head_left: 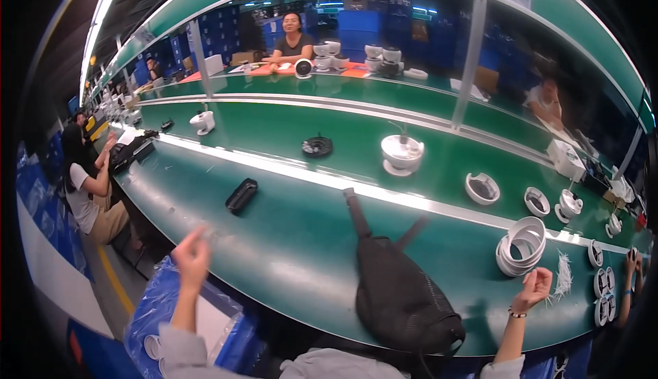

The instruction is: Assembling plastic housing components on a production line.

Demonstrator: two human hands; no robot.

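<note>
My left hand [192,255] is raised over the near edge of the green bench, slightly blurred, its fingers drawn together. If anything is between them, it is too small to make out. A black oblong housing [242,195] lies beyond it on the bench. At the right, my right hand [535,288] has curled fingers that hide whatever may be inside. It is nearest to a stack of white plastic rings [521,247] and a pile of thin white strips [563,276]. Between my hands lies a black backpack [404,290], touched by neither.
A green conveyor [267,122] behind the bench carries white rounded housings [402,154] and a black round part [317,147]. White ring parts [600,282] stand at the right edge beside another person's hand [631,261]. A blue plastic-lined bin [161,297] sits below my left arm. A co-worker [92,180] sits at left.
</note>
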